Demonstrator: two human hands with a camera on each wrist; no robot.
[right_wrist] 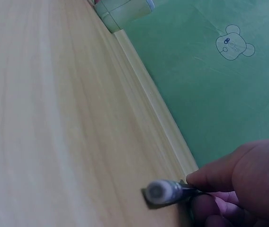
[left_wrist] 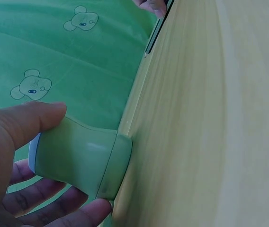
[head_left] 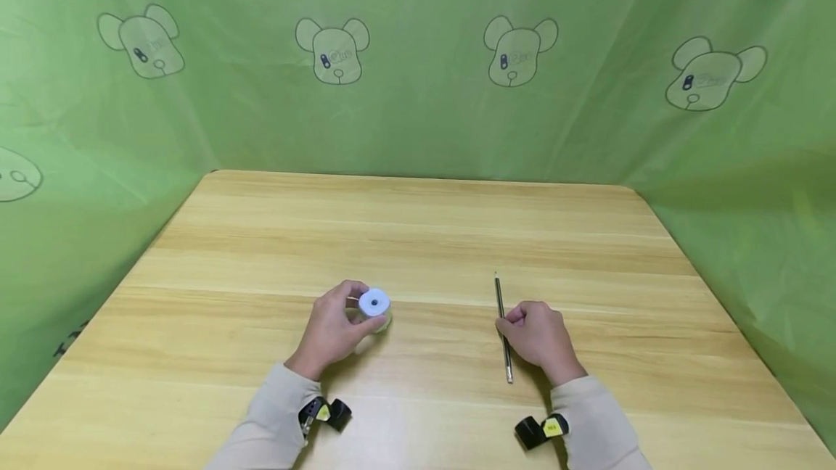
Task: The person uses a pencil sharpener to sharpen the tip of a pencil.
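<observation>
A pale green pencil sharpener (head_left: 375, 302) with a whitish top and a small dark hole stands on the table, left of the middle. My left hand (head_left: 333, 327) holds it from the left side. In the left wrist view the thumb lies on the upper part of the sharpener (left_wrist: 82, 156) and the fingers curl around beneath. To the right, my right hand (head_left: 538, 335) pinches a dark striped pencil (head_left: 500, 297) between thumb and fingers. Its tip points away from me; the pale eraser end (right_wrist: 159, 191) faces the right wrist camera. The pencil lies on or just above the wood; I cannot tell which.
The wooden table (head_left: 418, 231) has rounded far corners. Green cloth (head_left: 418, 129) printed with bear heads hangs behind it and along both sides. A black wrist camera (head_left: 339, 414) sits at the left cuff, another black camera (head_left: 530, 432) at the right cuff.
</observation>
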